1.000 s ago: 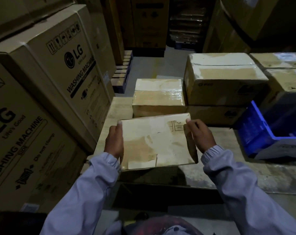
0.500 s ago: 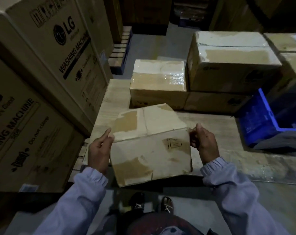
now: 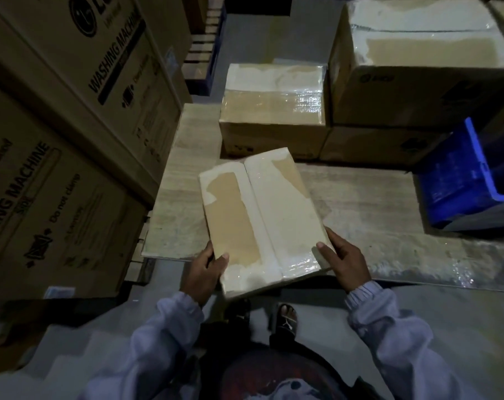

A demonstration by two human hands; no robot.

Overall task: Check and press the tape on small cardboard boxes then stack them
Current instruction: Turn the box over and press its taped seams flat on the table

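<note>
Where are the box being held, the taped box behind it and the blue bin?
held box [image 3: 276, 215], head view, on its top face, just right of the centre seam.
taped box [image 3: 271, 111], head view, on the glossy tape across its top.
blue bin [image 3: 453, 186], head view, on its outer side wall.

Tall washing-machine cartons [image 3: 72, 140] stand just left of the pale worktop [image 3: 360, 197]; a blue crate [image 3: 447, 183] sits at its right side.
</note>
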